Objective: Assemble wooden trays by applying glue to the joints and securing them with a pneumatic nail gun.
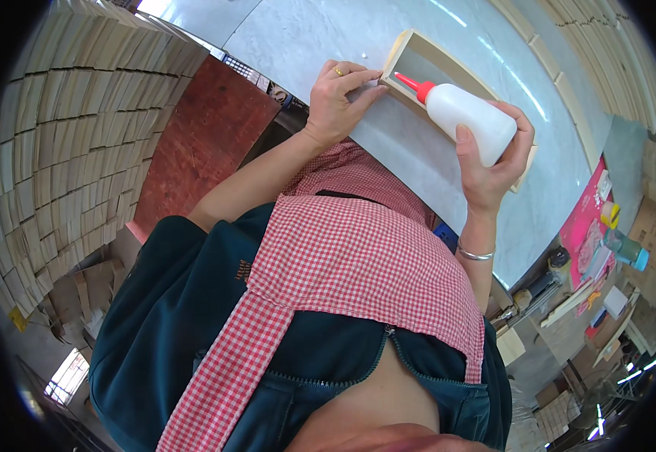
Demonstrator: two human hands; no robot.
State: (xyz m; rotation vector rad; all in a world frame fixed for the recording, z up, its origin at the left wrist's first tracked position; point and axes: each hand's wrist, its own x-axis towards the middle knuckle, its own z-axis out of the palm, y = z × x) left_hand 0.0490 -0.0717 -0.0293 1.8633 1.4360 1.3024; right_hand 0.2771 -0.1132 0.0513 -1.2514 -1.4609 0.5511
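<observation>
A white squeeze bottle (472, 119) with a red cap and pointed red nozzle lies tilted in my right hand (500, 164), whose fingers and thumb wrap round its base. Its nozzle points left, toward the near left corner of a narrow rectangular wooden frame (396, 53) on the table. At that same corner, my left hand (337, 102) pinches the wood with thumb and fingertips. The bottle and my right hand cover part of the frame's near side and right end. Whether any liquid is leaving the nozzle is too small to tell.
The grey marbled tabletop (283, 45) carries a row of thin wood strips (561, 83) along its far right. Stacked wooden pieces rise high at left (94, 113) and far right. A reddish-brown board (200, 128) stands left of me. A capped bottle (625, 250) and clutter sit at right.
</observation>
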